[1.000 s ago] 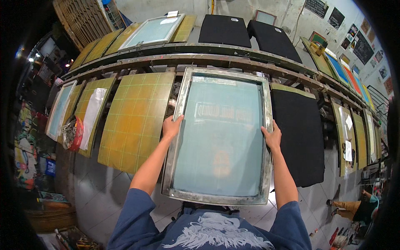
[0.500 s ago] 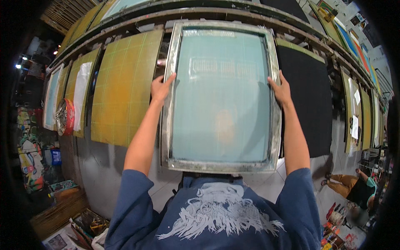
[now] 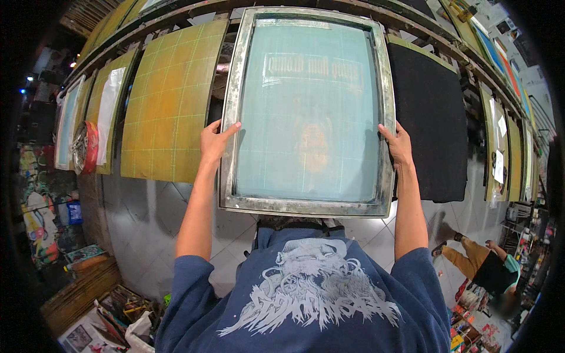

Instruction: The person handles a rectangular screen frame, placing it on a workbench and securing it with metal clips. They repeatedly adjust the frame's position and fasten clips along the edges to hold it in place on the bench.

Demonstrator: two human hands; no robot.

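A screen-printing frame (image 3: 385,117) with a worn, greyish rim and pale blue-green mesh is in front of my body, in the middle of the head view. Faint reversed lettering and a pale figure show in the mesh, and light grid lines come through it from below. My left hand (image 3: 215,143) grips the left rim about midway, thumb on top and fingers hidden beneath or outside. On the opposite rim, my right hand (image 3: 397,144) holds at the same height, thumb likewise on top. Whether the frame touches the board under it cannot be told.
A yellow gridded board (image 3: 170,106) lies to the left and a black-covered board (image 3: 426,123) to the right. Dark rails (image 3: 176,32) run behind. A red round container (image 3: 88,147) stands far left. Another person (image 3: 485,259) is on the lower right, beside cluttered goods.
Both hands have slid nearer to me along the frame's sides. The frame and boards sit higher in the picture, as the view has shifted. The grip stays on both rims.
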